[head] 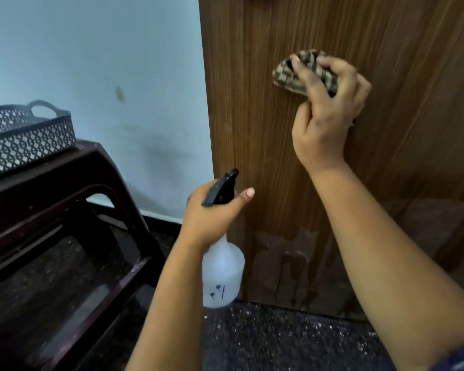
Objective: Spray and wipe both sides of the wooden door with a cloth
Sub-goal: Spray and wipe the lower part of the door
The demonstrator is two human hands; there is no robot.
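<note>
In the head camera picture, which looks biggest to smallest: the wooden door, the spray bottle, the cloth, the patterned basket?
1. wooden door
2. patterned basket, cut off at the frame edge
3. spray bottle
4. cloth, bunched and partly hidden under the right hand

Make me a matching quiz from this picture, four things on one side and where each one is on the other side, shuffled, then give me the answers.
Things
1. cloth
2. spray bottle
3. patterned basket
4. dark stool

Places
A. standing by the blue wall, left of the door
B. pressed against the wooden door under the right hand
C. sitting on top of the stool
D. gripped by the left hand, hanging low near the door's edge

Pairs: 1-B, 2-D, 3-C, 4-A
</note>
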